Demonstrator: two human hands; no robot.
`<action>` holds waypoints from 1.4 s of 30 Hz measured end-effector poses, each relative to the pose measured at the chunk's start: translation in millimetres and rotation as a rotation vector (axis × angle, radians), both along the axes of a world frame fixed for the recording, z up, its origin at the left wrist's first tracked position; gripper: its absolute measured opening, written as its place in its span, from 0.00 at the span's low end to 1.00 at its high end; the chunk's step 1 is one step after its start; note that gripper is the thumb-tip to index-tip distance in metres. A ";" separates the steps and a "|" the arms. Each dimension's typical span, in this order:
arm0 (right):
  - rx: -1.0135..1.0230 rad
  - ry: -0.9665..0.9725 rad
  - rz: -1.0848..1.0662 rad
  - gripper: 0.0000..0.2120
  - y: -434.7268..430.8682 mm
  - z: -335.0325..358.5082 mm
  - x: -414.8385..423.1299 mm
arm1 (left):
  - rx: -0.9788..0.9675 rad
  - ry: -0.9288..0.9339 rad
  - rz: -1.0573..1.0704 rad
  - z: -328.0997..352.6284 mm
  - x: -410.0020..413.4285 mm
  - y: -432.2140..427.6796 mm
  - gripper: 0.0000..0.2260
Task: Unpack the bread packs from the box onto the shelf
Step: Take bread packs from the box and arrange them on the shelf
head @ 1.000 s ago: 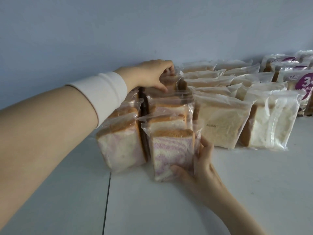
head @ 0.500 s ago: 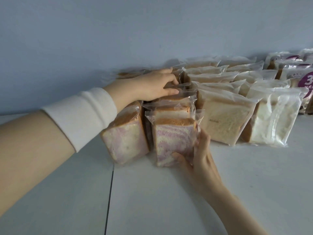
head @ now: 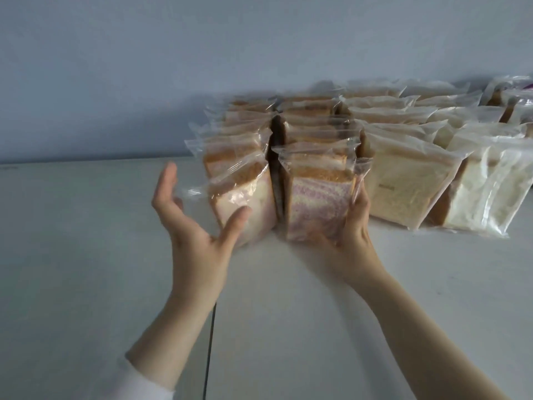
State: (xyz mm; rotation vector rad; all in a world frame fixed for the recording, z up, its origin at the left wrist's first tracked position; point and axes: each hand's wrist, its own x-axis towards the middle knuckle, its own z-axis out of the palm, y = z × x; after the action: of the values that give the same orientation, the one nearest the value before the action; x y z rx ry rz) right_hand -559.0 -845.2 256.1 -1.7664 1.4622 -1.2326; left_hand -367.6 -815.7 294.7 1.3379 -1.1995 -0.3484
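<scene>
Two hands: both reach from below toward the bread rows on the white shelf (head: 86, 255).
Left hand (head: 196, 226): spread wide, palm turned right, holding nothing; its thumb lies just before the front-left pack (head: 248, 203).
Right hand (head: 350, 235): curled around the lower right corner of the purple-swirl pack (head: 320, 203), which stands upright at the head of its row.
Plain white packs (head: 403, 186): ranked to the right, upright, running back to the wall (head: 202, 53).
Shelf seam (head: 210, 342): a dark line between the forearms.
</scene>
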 end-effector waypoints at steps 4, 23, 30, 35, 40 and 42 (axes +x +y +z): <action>0.016 0.022 -0.048 0.48 1.8 3.6 2.7 | 0.122 0.194 -0.220 -20.4 -4.6 -18.1 0.31; 0.118 0.026 -0.019 0.48 -16.5 0.3 8.3 | 0.054 0.239 -0.420 -38.1 12.9 -58.1 0.24; 0.079 0.031 0.007 0.50 -16.9 4.9 2.5 | 0.092 0.294 -0.327 -29.7 9.6 -51.1 0.35; 0.033 -0.060 0.000 0.52 -8.4 0.8 5.9 | -0.121 -0.028 -0.150 -15.8 5.0 -34.6 0.41; 0.008 -0.027 -0.092 0.44 -17.8 1.2 15.2 | -0.130 -0.170 -0.079 -10.1 -6.4 -64.6 0.27; 0.021 -0.026 -0.106 0.42 -23.4 0.6 17.6 | -0.131 -0.179 -0.028 -12.1 -10.2 -75.0 0.22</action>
State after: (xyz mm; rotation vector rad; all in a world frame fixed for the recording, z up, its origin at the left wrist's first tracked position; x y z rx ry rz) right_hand -541.4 -868.6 256.8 -1.6715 1.5658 -1.2833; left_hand -377.8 -890.7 282.7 1.2591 -1.3670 -0.1690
